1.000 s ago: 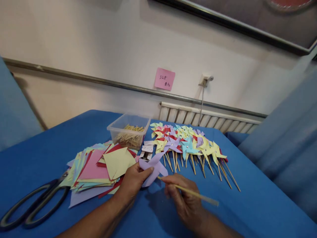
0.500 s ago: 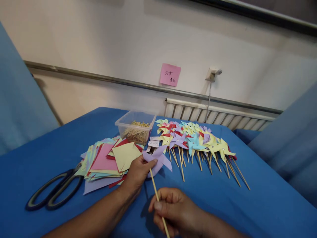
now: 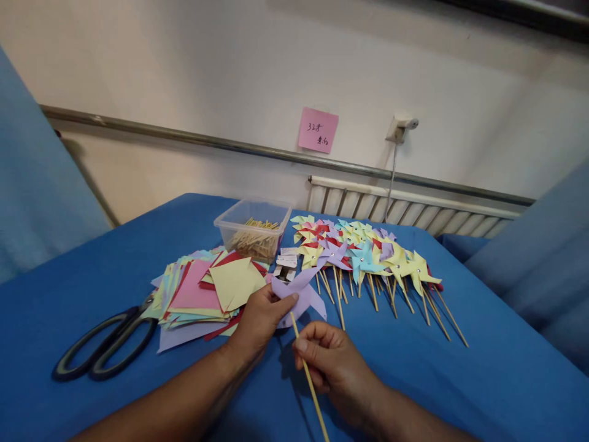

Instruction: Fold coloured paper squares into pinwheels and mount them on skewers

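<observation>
A purple paper pinwheel is pinched in my left hand, with the thumb lying over the paper. From the pinwheel's lower side a thin wooden stick slants down toward the front edge of view. My right hand has its thumb and index finger closed on this stick, a little below the paper. The remaining fingers are curled in. A small opened white box stands just behind the pinwheel. Where stick and paper meet is partly covered by the left thumb.
Left of my hands lies a pile of coloured paper squares, beside large black-handled scissors. Behind is a clear plastic box of short sticks. Several finished pinwheels lie at the right on the blue cloth.
My right hand has slid up along the stick, nearer the pinwheel. The left hand keeps its pinch on the paper. The view has shifted slightly.
</observation>
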### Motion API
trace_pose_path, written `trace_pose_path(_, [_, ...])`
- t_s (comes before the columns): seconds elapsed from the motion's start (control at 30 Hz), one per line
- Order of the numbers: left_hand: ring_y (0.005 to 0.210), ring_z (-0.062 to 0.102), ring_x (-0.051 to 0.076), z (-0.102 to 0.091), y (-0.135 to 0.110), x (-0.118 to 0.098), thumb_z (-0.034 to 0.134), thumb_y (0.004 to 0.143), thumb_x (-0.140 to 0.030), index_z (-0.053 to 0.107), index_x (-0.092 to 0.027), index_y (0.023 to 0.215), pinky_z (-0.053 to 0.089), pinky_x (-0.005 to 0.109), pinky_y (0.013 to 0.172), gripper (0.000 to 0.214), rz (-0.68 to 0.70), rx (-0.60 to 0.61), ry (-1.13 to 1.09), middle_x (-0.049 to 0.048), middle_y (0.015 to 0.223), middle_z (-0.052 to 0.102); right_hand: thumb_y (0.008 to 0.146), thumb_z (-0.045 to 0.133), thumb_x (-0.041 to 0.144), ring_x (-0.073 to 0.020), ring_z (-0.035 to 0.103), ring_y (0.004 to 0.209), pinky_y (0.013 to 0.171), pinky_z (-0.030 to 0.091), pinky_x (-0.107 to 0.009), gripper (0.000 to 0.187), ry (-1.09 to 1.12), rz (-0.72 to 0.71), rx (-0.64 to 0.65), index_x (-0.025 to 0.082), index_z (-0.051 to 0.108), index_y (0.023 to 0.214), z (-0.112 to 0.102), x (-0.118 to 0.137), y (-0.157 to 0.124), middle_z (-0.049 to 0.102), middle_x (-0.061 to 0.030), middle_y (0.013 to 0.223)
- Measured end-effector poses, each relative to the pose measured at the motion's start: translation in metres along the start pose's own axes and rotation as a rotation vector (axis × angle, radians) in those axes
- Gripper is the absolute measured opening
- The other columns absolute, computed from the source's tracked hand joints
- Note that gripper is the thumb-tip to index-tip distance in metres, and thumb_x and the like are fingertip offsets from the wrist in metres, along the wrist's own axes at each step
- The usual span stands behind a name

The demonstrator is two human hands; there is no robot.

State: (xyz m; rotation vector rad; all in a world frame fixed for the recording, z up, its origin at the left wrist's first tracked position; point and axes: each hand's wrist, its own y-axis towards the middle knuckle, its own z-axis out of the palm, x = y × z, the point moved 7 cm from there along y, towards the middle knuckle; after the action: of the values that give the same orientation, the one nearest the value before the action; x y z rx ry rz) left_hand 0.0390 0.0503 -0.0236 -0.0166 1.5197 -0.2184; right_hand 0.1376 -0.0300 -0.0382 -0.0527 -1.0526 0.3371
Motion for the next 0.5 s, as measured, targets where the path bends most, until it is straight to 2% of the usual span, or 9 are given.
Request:
trace_pose_path(0.1, [0.059, 0.059, 0.016, 0.002, -0.001, 0.002, 0.074, 0.058, -0.035, 0.067, -0.014, 0.079, 0.043, 0.024, 0.055, 0.031, -0.017, 0.001, -0.014, 0.0019, 0.069, 0.070, 0.065, 0.077, 0.039, -0.0014, 0.030, 0.032, 0.034, 0.015, -0.016, 0.032, 0.051, -0.023, -0.036, 0.016, 0.055, 0.067, -0.003, 0.002, 0.002, 0.056, 0.0060, 0.050])
trace_pose_path(0.27, [0.057, 0.059, 0.016, 0.006, -0.005, 0.004, 0.074, 0.057, -0.034, 0.066, -0.014, 0.076, 0.042, 0.024, 0.053, 0.029, -0.029, -0.006, -0.010, 0.0010, 0.065, 0.069, 0.067, 0.077, 0.037, -0.0025, 0.028, 0.036, 0.036, 0.017, -0.016, 0.030, 0.164, 0.041, -0.033, 0.015, 0.056, 0.064, -0.006, -0.002, 0.004, 0.041, 0.0092, 0.040])
trace_pose_path(0.5, [0.062, 0.060, 0.017, 0.007, -0.008, 0.002, 0.072, 0.061, -0.033, 0.066, -0.014, 0.077, 0.044, 0.025, 0.058, 0.026, -0.002, 0.010, -0.003, 0.0034, 0.070, 0.070, 0.067, 0.078, 0.033, -0.0022, 0.035, 0.042, 0.039, 0.024, -0.015, 0.027, 0.223, 0.084, -0.102, 0.012, 0.062, 0.073, -0.011, -0.007, 0.005, 0.051, 0.0049, 0.055])
